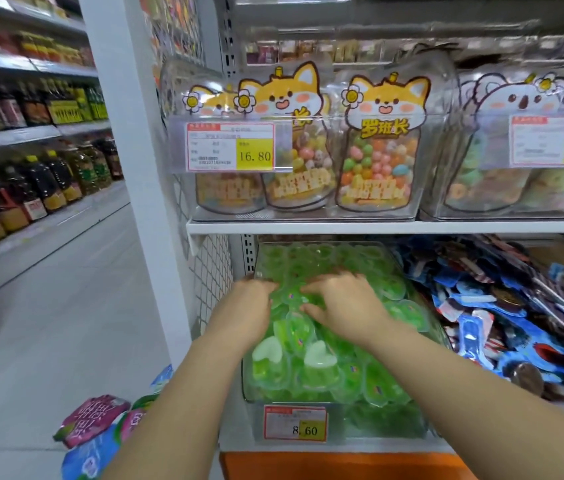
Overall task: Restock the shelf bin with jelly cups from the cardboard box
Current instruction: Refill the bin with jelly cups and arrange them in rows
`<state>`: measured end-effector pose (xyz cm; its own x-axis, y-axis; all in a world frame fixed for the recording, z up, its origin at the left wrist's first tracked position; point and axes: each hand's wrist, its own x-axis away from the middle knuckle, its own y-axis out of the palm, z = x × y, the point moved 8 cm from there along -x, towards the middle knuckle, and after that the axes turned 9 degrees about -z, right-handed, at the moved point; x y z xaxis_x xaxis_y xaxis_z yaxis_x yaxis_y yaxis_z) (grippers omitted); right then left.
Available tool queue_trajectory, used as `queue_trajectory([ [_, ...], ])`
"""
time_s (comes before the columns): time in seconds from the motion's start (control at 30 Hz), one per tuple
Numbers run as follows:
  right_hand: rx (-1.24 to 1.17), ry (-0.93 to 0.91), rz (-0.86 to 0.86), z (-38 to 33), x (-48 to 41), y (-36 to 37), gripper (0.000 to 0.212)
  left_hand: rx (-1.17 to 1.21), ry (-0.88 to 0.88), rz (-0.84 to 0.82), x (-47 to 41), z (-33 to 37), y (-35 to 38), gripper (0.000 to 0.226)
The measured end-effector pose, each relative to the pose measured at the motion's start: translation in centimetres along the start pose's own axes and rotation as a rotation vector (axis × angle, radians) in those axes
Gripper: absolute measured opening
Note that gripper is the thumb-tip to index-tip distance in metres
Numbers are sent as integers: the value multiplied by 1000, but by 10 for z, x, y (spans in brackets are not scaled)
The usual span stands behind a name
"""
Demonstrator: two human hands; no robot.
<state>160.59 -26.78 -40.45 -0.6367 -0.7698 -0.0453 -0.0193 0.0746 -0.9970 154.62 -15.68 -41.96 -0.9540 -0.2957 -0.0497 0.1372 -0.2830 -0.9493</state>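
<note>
**Floor, left of the shelf:** Loose snack packets [93, 420], pink and blue, lie at the foot of the white upright. They are no part of the job.

**Left hand [251, 306]:** It rests on the heap at the bin's left rim with its fingers bent down among the cups. Their tips are hidden, so I cannot tell whether it holds one.

**Shelf bin [387, 426]:** Clear plastic, at the left end of the lower shelf, with an 8.60 price tag [296, 423] on its front wall. The green jelly cups [374, 386] are heaped above its rim.

**Right hand [342, 303]:** Fingers spread and laid flat on the cups near the middle of the heap. In my judgement both hands are levelling and steadying the mound so that nothing slides over the front wall.

**Right of the bin:** A pile of blue-wrapped snacks [502, 323] sits close alongside, and cups could spill into it.

**Cardboard box:** Not identified in view.
</note>
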Motion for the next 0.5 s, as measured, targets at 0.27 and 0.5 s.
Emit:
queue_trajectory([
  [0.27, -64, -3, -3, 1, 2, 5, 40, -4, 78, 42, 8, 4, -4, 31],
  [0.5, -107, 4, -5, 3, 3, 5, 40, -14, 93, 57, 10, 4, -3, 35],
])
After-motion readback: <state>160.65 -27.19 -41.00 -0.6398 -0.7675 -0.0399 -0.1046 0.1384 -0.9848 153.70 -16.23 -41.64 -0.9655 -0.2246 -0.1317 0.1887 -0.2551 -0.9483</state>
